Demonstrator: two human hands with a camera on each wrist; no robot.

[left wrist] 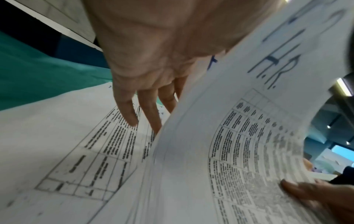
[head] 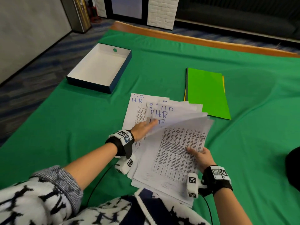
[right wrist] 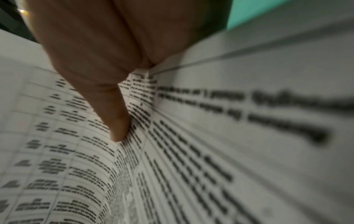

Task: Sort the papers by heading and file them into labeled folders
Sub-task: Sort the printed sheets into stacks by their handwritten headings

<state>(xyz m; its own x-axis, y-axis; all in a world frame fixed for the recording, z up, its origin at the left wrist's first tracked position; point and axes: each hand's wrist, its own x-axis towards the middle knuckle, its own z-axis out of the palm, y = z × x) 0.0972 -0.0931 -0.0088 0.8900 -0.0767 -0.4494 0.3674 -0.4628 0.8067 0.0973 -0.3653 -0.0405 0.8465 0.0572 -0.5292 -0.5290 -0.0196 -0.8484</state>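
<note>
Fanning the stack of papers [head: 170,143] lets me read each handwritten heading without pulling any sheet free. My right hand [head: 200,155] pinches the right edge of the lifted sheets, thumb on the printed table and the other fingers hidden beneath, so the pages bow upward and their top corners spread. My left hand [head: 142,129] lies flat with straight fingers [left wrist: 130,112] slid in under the raised sheets, pressing on the lower page so the pile beneath stays put on the green cloth [head: 81,119]. Several visible corners read "H.R."; other headings are too covered to make out.

Just beyond the stack, to the right, lie the folders [head: 207,93], a green one on top with a yellow edge peeking out, closed and within easy reach, so filing seems yet to come. An open box [head: 100,69] sits further off to the left. I judge the sorting is in an early stage: headings are being checked, not separated.
</note>
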